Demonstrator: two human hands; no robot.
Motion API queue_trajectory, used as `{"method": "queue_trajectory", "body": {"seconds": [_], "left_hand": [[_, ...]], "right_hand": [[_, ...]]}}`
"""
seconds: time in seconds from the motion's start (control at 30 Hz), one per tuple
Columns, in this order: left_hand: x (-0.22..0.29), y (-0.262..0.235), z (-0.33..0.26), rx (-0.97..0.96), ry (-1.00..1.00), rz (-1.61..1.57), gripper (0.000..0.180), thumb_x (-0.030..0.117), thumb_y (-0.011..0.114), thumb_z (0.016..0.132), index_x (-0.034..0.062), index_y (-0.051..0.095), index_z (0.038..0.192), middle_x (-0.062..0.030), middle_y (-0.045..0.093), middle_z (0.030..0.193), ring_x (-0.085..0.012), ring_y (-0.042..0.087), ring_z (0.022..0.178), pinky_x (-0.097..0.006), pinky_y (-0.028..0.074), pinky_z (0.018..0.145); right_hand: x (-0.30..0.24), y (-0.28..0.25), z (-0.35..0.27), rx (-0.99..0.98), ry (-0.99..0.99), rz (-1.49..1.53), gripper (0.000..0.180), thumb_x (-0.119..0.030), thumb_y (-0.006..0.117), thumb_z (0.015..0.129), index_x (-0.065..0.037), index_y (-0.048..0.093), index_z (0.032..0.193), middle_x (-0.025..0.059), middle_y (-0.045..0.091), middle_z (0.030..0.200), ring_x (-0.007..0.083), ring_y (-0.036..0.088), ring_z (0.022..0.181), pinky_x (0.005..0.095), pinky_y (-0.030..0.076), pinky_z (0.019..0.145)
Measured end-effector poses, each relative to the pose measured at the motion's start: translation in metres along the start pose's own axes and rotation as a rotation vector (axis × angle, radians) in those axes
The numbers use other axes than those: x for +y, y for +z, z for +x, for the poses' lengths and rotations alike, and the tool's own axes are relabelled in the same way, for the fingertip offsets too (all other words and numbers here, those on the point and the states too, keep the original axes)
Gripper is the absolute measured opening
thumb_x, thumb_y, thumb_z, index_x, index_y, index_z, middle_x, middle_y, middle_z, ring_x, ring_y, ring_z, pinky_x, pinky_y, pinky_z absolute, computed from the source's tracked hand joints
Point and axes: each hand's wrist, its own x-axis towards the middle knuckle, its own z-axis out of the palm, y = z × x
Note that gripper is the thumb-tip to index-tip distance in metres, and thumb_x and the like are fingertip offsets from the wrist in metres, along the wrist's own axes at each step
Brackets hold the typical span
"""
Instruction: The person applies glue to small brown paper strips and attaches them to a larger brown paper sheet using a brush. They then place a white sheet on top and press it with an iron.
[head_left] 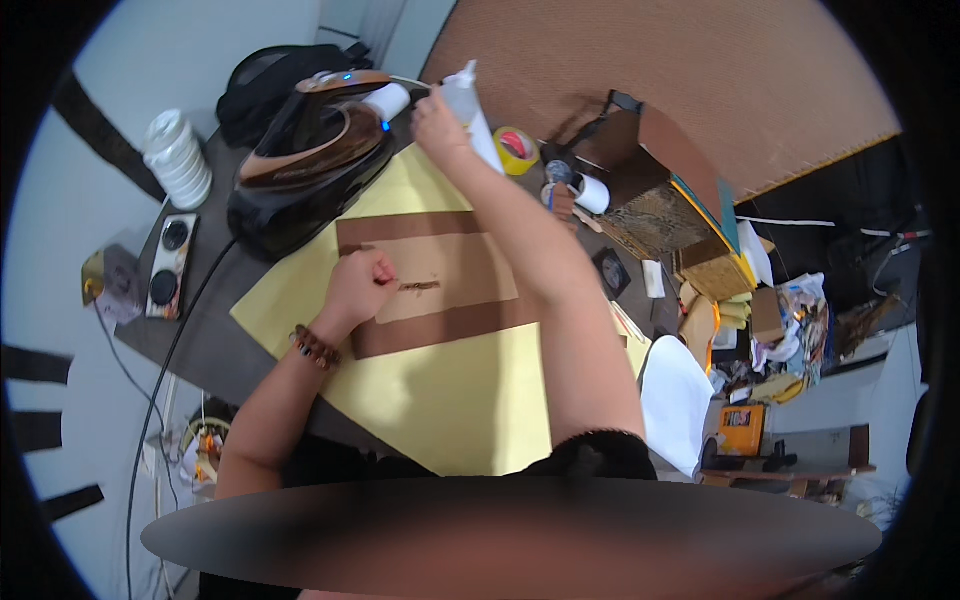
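My left hand [358, 285], a beaded bracelet [315, 347] at its wrist, is closed over the left part of a tan panel [455, 260]. Whatever its fingers may hold is hidden. The panel lies inside a darker brown sheet [440, 338], and a short dark strip or mark [419, 287] shows near my fingertips. Beneath both spreads a pale yellow sheet [450, 400]. My right arm stretches across to the far side, where my right hand [438, 122] has curled fingers beside a white nozzle bottle [462, 92]. I cannot tell whether they grip it.
A black-and-bronze iron [315, 165] stands at the far left with its cord trailing forward. Near it are a white ribbed bottle [178, 160] and a panel with two round knobs [172, 265]. Yellow tape [515, 150], a box [650, 205] and white paper [677, 395] lie to the right.
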Motion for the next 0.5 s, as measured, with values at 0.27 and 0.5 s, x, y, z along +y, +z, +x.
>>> {"method": "queue_trajectory", "body": {"seconds": [0.27, 0.5], "left_hand": [[-0.003, 0.002, 0.0, -0.015, -0.024, 0.005, 0.014, 0.008, 0.078, 0.071, 0.0046, 0.068, 0.08, -0.0092, 0.07, 0.073, -0.024, 0.07, 0.068, -0.034, 0.055, 0.064], [-0.006, 0.002, 0.001, -0.019, -0.007, 0.001, 0.014, 0.007, 0.079, 0.071, 0.0037, 0.068, 0.08, -0.0101, 0.071, 0.072, -0.0241, 0.069, 0.066, -0.034, 0.054, 0.062]], "right_hand": [[-0.019, -0.017, -0.038, 0.45, 0.187, 0.429, 0.047, -0.01, 0.062, 0.088, -0.007, 0.058, 0.135, 0.0119, 0.059, 0.138, 0.0299, 0.043, 0.141, 0.0558, 0.022, 0.121], [-0.012, 0.058, -0.179, 0.426, 1.056, 1.034, 0.017, -0.01, 0.068, 0.084, -0.003, 0.062, 0.099, 0.0176, 0.068, 0.093, 0.0387, 0.067, 0.084, 0.0482, 0.054, 0.073]]}}
